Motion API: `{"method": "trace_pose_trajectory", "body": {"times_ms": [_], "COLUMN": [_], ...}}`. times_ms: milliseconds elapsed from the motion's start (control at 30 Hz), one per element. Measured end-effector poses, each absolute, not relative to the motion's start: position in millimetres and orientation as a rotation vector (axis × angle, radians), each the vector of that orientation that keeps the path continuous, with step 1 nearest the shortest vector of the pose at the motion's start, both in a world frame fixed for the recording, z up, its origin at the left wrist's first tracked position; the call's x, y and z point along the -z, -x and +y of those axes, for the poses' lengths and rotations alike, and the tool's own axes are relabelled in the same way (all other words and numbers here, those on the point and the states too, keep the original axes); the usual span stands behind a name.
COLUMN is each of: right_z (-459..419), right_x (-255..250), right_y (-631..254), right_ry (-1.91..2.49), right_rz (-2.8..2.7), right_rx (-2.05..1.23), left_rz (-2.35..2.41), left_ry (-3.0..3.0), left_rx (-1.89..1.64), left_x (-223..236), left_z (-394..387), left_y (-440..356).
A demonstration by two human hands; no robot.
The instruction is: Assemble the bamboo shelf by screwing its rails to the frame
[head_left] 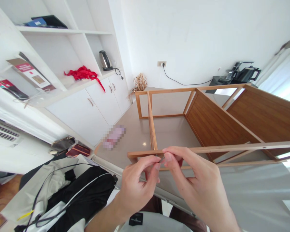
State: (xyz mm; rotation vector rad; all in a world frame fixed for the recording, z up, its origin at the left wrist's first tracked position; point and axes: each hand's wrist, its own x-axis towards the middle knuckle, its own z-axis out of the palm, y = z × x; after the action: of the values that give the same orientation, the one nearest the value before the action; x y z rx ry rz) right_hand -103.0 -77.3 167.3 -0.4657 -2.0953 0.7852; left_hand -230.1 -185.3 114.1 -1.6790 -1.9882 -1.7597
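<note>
A wooden shelf frame of light rails and brown panels lies on its side on a grey table. My left hand and my right hand meet at the near rail, close to where it joins a cross rail. Both hands pinch a small metal part between thumb and fingertips, right against the rail. The part is too small to name.
White cabinets and shelves stand at the left, with a kettle and a red cloth. Jackets and a bag are piled at the lower left. A coffee machine stands at the far right. A wall socket with a cable is behind.
</note>
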Motion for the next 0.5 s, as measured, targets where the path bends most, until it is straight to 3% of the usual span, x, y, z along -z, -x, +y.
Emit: {"method": "trace_pose_trajectory", "body": {"times_ms": [500], "right_z": [-76.2], "right_x": [-168.4], "right_y": [102.3], "right_ry": [0.367], "right_rz": [-2.175], "right_rx": [-0.756], "left_rz": [-1.942], "left_ry": [1.661], "left_rx": [1.704], "left_x": [-114.2], "left_z": [-186.0], "left_y": [229.6]}}
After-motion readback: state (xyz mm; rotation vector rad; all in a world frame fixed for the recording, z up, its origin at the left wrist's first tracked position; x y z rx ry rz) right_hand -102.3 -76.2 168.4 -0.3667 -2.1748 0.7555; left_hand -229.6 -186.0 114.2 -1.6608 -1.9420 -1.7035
